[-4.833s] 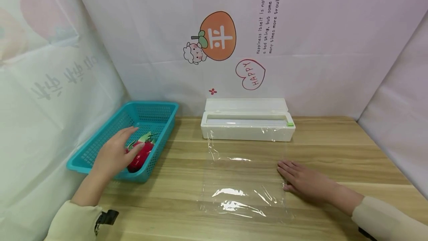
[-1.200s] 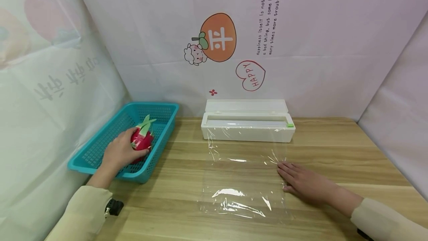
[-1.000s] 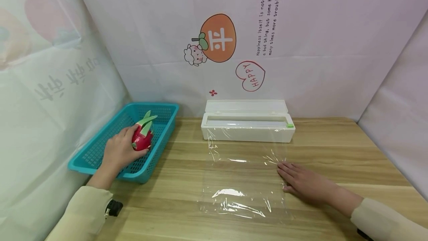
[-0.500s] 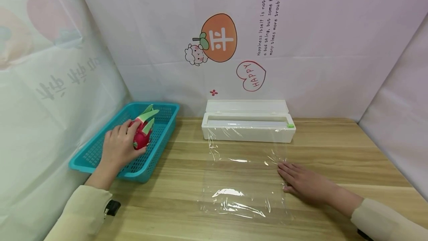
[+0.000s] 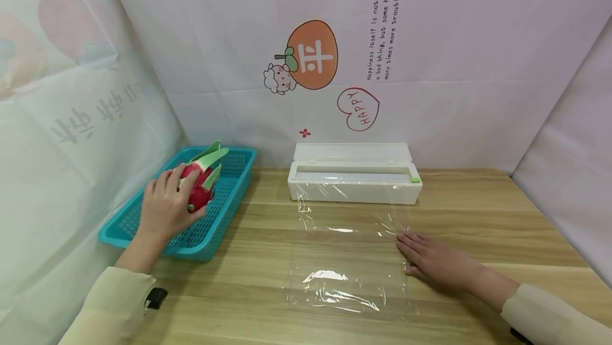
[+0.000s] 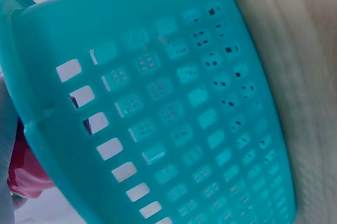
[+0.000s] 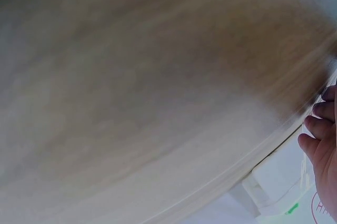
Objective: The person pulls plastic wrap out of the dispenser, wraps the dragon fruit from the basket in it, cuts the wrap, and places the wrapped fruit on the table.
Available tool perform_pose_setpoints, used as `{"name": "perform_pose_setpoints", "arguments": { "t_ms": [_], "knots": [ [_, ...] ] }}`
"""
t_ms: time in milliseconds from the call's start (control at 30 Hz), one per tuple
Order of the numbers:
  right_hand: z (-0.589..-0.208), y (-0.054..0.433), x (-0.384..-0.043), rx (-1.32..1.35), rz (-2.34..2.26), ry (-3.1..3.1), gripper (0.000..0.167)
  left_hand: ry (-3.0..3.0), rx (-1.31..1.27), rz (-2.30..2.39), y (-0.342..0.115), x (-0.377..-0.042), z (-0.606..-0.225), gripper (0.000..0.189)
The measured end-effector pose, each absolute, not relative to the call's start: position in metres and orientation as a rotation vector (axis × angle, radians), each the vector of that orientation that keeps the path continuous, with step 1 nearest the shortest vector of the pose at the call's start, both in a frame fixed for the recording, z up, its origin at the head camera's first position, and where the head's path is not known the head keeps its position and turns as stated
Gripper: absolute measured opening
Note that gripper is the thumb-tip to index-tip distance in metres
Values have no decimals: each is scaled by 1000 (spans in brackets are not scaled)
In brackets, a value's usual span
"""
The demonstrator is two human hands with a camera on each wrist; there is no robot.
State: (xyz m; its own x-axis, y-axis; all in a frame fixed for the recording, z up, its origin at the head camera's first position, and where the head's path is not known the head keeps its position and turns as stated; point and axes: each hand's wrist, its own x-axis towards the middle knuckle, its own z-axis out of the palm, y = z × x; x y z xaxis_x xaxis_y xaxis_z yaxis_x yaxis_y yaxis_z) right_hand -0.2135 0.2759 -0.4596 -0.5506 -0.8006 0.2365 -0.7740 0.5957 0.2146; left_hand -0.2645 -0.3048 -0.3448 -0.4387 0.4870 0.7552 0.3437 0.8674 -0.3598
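Note:
In the head view, my left hand (image 5: 164,204) grips a red dragon fruit (image 5: 203,188) with green leaf tips, thumb on the near side and fingers over the top. It is held inside the teal perforated basket (image 5: 227,220), its leaves up at the level of the far rim. The left wrist view is mostly basket wall (image 6: 158,16), with a bit of the dragon fruit (image 6: 29,174) beyond the rim. My right hand (image 5: 432,260) rests palm down, its fingers straight at the right edge of a clear sheet of cling film (image 5: 351,265) on the table.
Behind the sheet stands a white cling film dispenser (image 5: 354,192), lid raised, with a green slider (image 5: 415,179) at its right end; the film runs out over its front. Printed white cloth (image 5: 229,68) walls off the back and sides of the wooden table (image 5: 478,212).
My left hand, earlier spread above the dragon fruit, has closed round it and lifted it up and slightly back, tilting its leaves upward. The right hand has stayed in place.

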Motion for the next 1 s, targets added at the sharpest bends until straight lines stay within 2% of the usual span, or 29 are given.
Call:
{"name": "perform_pose_setpoints", "arguments": {
  "t_ms": [267, 533, 1000],
  "knots": [
    [-459, 275, -213, 1278, -127, -2546, 57, -2070, -635, 209, -302, -262, -336, 81],
    [-459, 275, -213, 1285, -138, -2549, 57, -2068, -655, 182, -299, -261, -333, 85],
    [-460, 276, -214, 1280, -140, -2530, 56, -2033, -766, 195, -273, -262, -324, 86]
  ]
}}
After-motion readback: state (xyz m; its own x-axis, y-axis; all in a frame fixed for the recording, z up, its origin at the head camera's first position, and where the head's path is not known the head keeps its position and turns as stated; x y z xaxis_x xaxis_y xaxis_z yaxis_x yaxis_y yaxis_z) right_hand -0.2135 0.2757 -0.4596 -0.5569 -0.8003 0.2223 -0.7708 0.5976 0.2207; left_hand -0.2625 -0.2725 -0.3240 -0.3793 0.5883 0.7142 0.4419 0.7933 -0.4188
